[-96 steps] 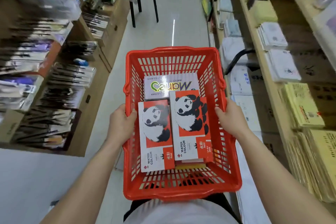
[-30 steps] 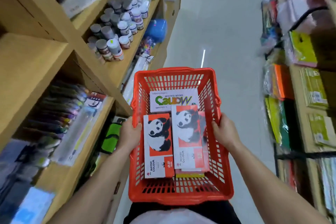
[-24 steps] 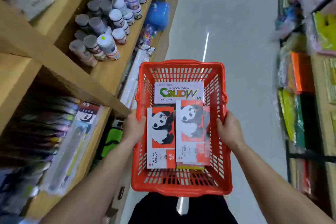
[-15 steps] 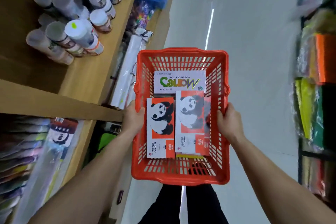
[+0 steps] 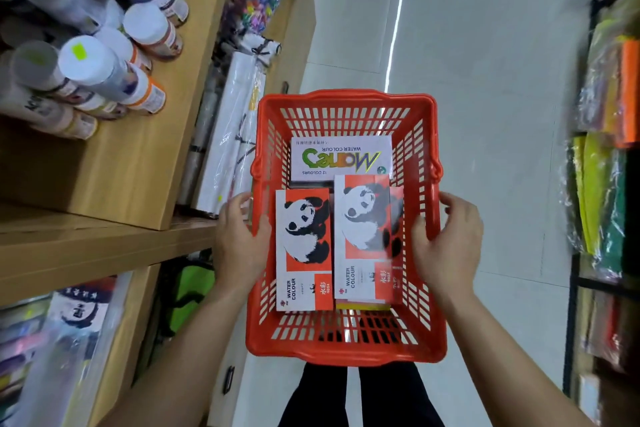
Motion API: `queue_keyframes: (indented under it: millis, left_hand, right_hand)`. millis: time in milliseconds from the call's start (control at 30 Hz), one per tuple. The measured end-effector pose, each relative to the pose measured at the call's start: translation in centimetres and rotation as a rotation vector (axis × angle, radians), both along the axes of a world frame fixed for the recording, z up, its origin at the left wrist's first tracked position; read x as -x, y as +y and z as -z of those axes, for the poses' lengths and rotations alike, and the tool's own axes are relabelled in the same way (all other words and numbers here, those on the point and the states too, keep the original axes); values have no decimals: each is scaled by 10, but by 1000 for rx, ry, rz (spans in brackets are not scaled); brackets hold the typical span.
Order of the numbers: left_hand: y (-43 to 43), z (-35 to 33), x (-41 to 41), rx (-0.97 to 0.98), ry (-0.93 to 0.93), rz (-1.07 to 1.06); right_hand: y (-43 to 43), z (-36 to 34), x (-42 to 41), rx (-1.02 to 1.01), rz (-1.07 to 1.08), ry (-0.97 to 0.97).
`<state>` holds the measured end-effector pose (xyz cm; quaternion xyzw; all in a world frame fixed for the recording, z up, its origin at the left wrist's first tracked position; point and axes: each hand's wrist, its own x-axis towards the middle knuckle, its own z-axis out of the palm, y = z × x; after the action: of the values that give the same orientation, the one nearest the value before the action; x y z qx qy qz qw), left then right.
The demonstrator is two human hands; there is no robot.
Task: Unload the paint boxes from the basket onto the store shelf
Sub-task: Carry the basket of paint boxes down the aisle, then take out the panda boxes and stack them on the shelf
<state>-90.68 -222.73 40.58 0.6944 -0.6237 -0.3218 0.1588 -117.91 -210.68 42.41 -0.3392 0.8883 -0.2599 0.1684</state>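
A red plastic basket [image 5: 346, 348] hangs in front of me above the aisle floor. My left hand [image 5: 240, 239] grips its left rim and my right hand [image 5: 446, 243] grips its right rim. Inside lie two red-and-white panda water colour boxes, one on the left [image 5: 303, 250] and one on the right [image 5: 367, 236], the right one on top of further boxes. A white "Maries" water colour box [image 5: 341, 158] lies at the far end. The wooden store shelf [image 5: 114, 163] stands to my left.
White-capped paint bottles [image 5: 104, 69] crowd the left shelf. White paper rolls [image 5: 232, 135] lean below it, near the basket's left side. Packaged brushes [image 5: 52, 340] fill the lower shelf. Racks of coloured paper [image 5: 606, 156] line the right side. Grey floor tiles [image 5: 467, 62] run ahead.
I have walked down the aisle with the basket and drawn close to the left shelf with the paint bottles. Both hands have kept their hold on the rims.
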Motion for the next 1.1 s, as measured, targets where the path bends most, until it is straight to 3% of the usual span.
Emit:
queue_keyframes:
  millis: [33,100,233,300,433,633,800,967,1100]
  left_hand:
    - [5,-5,1,113,-26,37]
    - [16,-9,5,209,-22,117]
    - [35,10,29,-112,113,210]
    - [43,25,44,-258,180,259]
    - [58,48,56,-288,113,418]
    - [61,57,49,-224,87,437]
    - [53,54,47,-265,72,482]
    - [68,41,46,-108,-115,370]
    - [88,28,45,-131,-170,242]
  right_hand:
    - [-1,-1,-9,57,-55,9]
    - [-7,4,-28,39,-121,-169]
    - [-13,38,-48,-288,-29,-427]
    - [-9,48,-53,-313,70,-500]
    - [1,56,-53,-284,170,-539]
    - [0,59,-58,-260,171,-528]
    - [-3,57,-43,-254,173,-777]
    - [4,22,-45,-70,153,-605]
    - [33,-17,-31,52,273,-736]
